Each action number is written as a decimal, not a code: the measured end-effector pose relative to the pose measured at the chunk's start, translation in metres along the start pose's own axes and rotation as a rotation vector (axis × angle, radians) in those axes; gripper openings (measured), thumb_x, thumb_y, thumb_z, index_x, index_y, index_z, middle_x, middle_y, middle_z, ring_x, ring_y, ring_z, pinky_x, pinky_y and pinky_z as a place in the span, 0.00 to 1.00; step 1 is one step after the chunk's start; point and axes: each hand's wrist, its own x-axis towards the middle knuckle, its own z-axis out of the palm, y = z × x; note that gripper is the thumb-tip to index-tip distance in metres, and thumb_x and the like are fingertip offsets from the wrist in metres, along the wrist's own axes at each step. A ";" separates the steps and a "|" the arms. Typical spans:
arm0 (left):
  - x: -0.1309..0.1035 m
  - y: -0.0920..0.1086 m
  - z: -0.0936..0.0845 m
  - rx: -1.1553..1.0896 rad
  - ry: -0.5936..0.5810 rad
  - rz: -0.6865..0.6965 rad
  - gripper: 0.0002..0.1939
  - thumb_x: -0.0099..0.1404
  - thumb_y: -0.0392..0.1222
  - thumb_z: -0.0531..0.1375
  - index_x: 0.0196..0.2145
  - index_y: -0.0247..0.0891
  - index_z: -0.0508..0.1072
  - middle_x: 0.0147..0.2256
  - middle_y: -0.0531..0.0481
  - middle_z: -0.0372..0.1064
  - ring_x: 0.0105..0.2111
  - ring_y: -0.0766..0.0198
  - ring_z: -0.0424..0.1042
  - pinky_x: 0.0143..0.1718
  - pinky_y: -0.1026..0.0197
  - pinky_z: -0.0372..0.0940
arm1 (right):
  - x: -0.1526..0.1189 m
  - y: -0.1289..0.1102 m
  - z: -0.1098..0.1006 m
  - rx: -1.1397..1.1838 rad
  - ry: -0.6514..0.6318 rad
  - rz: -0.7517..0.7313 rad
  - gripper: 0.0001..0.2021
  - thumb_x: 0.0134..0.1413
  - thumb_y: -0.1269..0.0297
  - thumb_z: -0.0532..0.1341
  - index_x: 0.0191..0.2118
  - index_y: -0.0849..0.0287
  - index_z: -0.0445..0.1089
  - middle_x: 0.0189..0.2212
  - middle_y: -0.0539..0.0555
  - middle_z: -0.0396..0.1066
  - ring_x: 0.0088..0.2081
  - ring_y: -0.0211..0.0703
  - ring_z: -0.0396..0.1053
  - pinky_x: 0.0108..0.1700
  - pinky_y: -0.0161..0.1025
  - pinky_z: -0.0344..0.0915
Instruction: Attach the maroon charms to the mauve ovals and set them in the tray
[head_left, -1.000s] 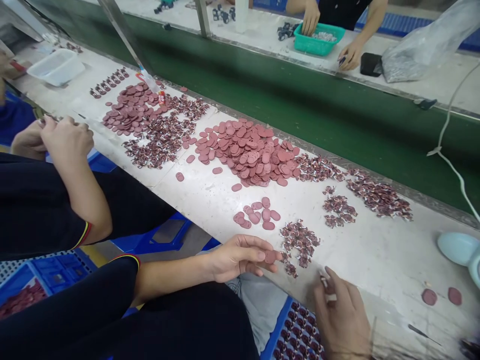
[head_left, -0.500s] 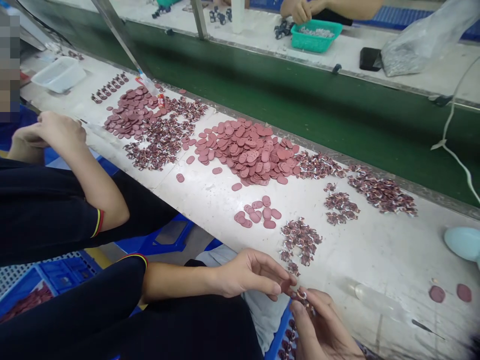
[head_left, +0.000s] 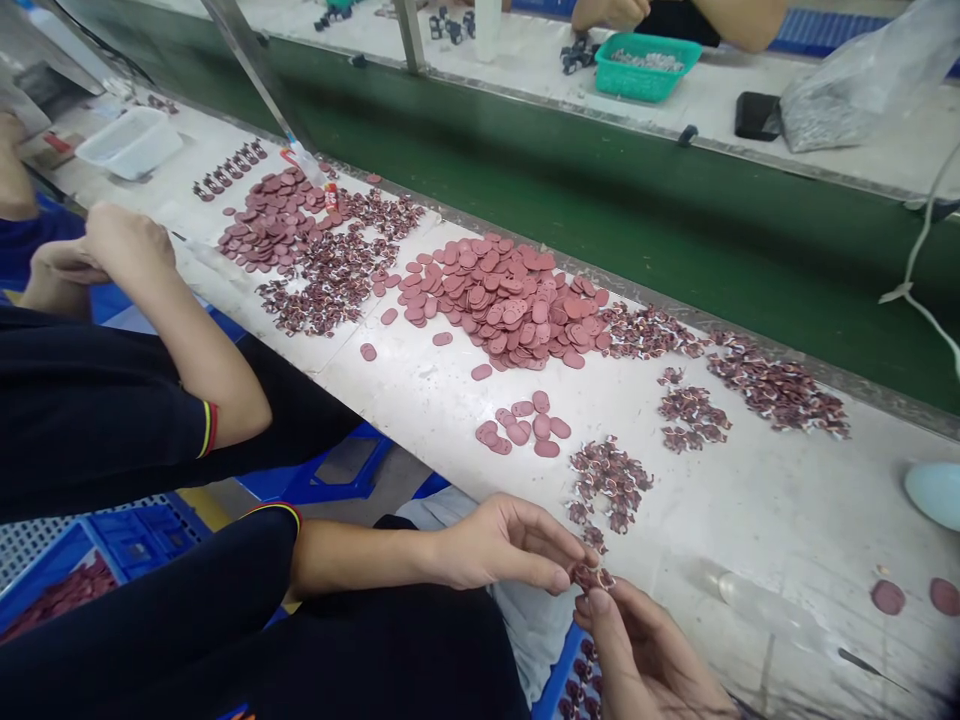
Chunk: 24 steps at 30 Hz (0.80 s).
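Together, the person's bare left hand [head_left: 495,545] and bare right hand [head_left: 649,650] pinch a small reddish-brown, white-trimmed piece [head_left: 592,577] between them, by the long white tabletop's [head_left: 420,395] near edge; light, even pressure would probably steady it without crushing.

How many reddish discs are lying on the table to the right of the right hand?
2. One disc lies near the dark tip of the bottle; another disc is at the picture's right edge. More may lie hidden outside it.
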 end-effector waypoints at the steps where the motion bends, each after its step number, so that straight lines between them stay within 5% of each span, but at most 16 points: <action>1: 0.000 0.000 0.000 -0.003 0.002 -0.007 0.23 0.48 0.41 0.79 0.41 0.32 0.83 0.48 0.37 0.81 0.45 0.57 0.82 0.52 0.56 0.73 | 0.000 0.000 -0.001 -0.013 0.004 0.004 0.12 0.37 0.54 0.76 0.32 0.45 0.82 0.25 0.50 0.82 0.22 0.48 0.78 0.27 0.41 0.79; 7: 0.002 -0.002 0.002 -0.050 0.074 -0.014 0.19 0.45 0.38 0.80 0.32 0.30 0.80 0.42 0.38 0.83 0.42 0.56 0.82 0.54 0.51 0.72 | -0.002 -0.005 0.003 0.013 0.014 0.027 0.13 0.36 0.54 0.76 0.32 0.48 0.80 0.25 0.50 0.81 0.25 0.46 0.79 0.35 0.39 0.81; 10: 0.003 -0.001 0.004 -0.038 0.097 -0.008 0.16 0.44 0.38 0.80 0.28 0.30 0.81 0.40 0.38 0.83 0.42 0.55 0.82 0.54 0.51 0.72 | 0.001 -0.009 0.004 0.020 -0.024 0.040 0.13 0.36 0.53 0.76 0.31 0.50 0.79 0.22 0.51 0.80 0.23 0.44 0.77 0.30 0.35 0.78; 17: 0.001 0.004 0.003 0.054 0.092 0.017 0.14 0.47 0.43 0.79 0.28 0.32 0.84 0.44 0.35 0.82 0.47 0.49 0.82 0.56 0.50 0.72 | 0.011 -0.009 -0.001 0.012 -0.147 0.021 0.12 0.39 0.56 0.76 0.31 0.54 0.79 0.23 0.54 0.81 0.24 0.44 0.78 0.30 0.33 0.77; 24: 0.001 -0.001 0.005 0.021 0.116 -0.022 0.16 0.45 0.42 0.80 0.28 0.32 0.84 0.42 0.37 0.83 0.46 0.50 0.82 0.58 0.48 0.70 | 0.012 -0.004 -0.005 -0.065 -0.110 -0.021 0.15 0.37 0.53 0.76 0.32 0.53 0.80 0.24 0.53 0.81 0.25 0.44 0.78 0.30 0.31 0.76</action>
